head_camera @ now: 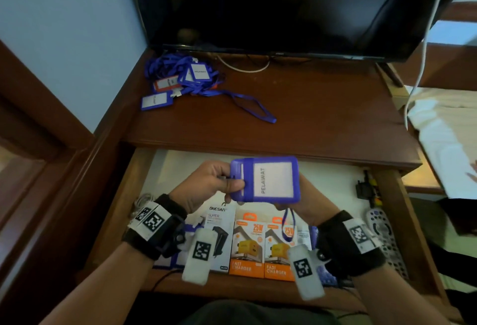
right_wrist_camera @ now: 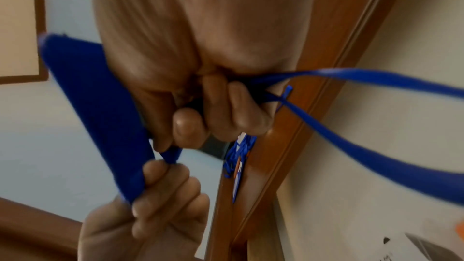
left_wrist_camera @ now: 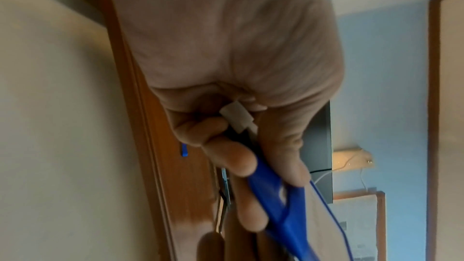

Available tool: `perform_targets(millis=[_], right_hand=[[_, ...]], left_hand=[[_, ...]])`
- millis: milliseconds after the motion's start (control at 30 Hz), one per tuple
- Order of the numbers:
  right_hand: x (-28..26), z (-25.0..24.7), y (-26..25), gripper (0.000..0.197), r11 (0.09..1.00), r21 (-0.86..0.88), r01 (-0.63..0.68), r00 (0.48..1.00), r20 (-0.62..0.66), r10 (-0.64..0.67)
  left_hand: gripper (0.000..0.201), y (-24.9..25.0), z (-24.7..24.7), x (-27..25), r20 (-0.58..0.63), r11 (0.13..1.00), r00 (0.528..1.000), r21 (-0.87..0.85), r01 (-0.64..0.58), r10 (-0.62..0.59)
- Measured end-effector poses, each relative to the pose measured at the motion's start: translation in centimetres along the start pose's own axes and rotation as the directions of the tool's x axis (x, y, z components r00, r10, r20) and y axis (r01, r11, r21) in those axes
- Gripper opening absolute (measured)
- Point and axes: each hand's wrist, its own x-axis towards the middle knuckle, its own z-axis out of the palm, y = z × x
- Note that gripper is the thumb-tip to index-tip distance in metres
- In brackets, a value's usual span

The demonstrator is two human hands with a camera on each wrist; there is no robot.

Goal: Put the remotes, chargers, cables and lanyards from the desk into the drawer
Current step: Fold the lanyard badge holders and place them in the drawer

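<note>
A dark wooden worktop (head_camera: pixel 322 107) stands against a pale blue wall (head_camera: pixel 64 27). A black TV (head_camera: pixel 271 1) rises along the worktop's back edge. Brown wooden trim (head_camera: pixel 46 107) runs down the wall past the left edge. Beyond the right edge lies a bed with white sheets (head_camera: pixel 444 128), and a white cord (head_camera: pixel 423 48) hangs near the back right corner

1. The counter (head_camera: pixel 322 107) is dark brown wood with a smooth, slightly glossy varnish.
2. The badge holder (head_camera: pixel 265 180) looks like matt blue plastic with a white paper insert.
3. Its lanyard strap (right_wrist_camera: pixel 376 158) is flat blue woven cloth.
4. The charger boxes (head_camera: pixel 247 249) are glossy printed card.
5. The television screen (head_camera: pixel 271 4) is glossy black.
6. The drawer (head_camera: pixel 121 195) has wooden sides and a pale, matt floor.
</note>
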Motion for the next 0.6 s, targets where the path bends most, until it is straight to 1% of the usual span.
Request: perform_targets(millis=[67, 100, 167, 200, 267, 367, 433, 500, 600], right_hand=[[0.4, 0.9, 0.7, 0.009, 1.000, -0.002, -0.002, 1.000, -0.022, 0.002], [0.7, 1.2, 1.0, 0.006, 1.000, 0.013, -0.013, 0.998, -0.061, 0.014], [1.5, 1.8, 1.1, 0.005, 0.996, 0.055, -0.074, 0.985, -0.151, 0.082], [1.8, 2.0, 1.0, 0.007, 0.991, 0.080, -0.107, 0.977, -0.176, 0.119], [2.1, 2.2, 1.0, 0.012, 0.985, 0.099, -0.143, 0.971, -0.179, 0.159], [1.6, 2.2, 1.2, 0.010, 0.998, 0.010, -0.059, 0.991, -0.119, 0.060], [1.1, 2.1, 1.3, 0.011, 0.999, -0.013, -0.049, 0.993, -0.105, 0.047], [1.3, 2.0, 1.7, 0.010, 0.994, -0.070, -0.080, 0.987, -0.147, 0.069], [1.6, 2.0, 2.6, 0.008, 0.982, -0.141, -0.124, 0.980, -0.176, 0.098]], left_hand=[[0.019, 0.0, 0.2, 0.0, -0.042, 0.999, 0.999, -0.042, 0.001, -0.002], [0.019, 0.1, 0.2, -0.1, -0.050, 0.998, 0.999, -0.059, 0.002, -0.005], [0.020, 0.2, 0.2, -0.3, -0.062, 0.996, 0.998, -0.090, 0.010, -0.015], [0.019, 0.3, 0.2, -0.3, -0.073, 0.994, 0.997, -0.107, 0.012, -0.020], [0.019, 0.5, 0.1, -0.6, -0.095, 0.989, 0.995, -0.148, 0.000, -0.014], [0.011, 0.7, -0.2, -0.9, -0.150, 0.975, 0.988, -0.214, -0.054, 0.022], [0.011, 0.7, -0.3, -1.1, -0.219, 0.965, 0.975, -0.246, -0.089, 0.035], [0.013, 0.6, -0.6, -1.0, -0.291, 0.943, 0.956, -0.306, -0.129, 0.036], [0.019, 0.7, -1.1, -0.6, -0.421, 0.891, 0.907, -0.407, -0.200, 0.011]])
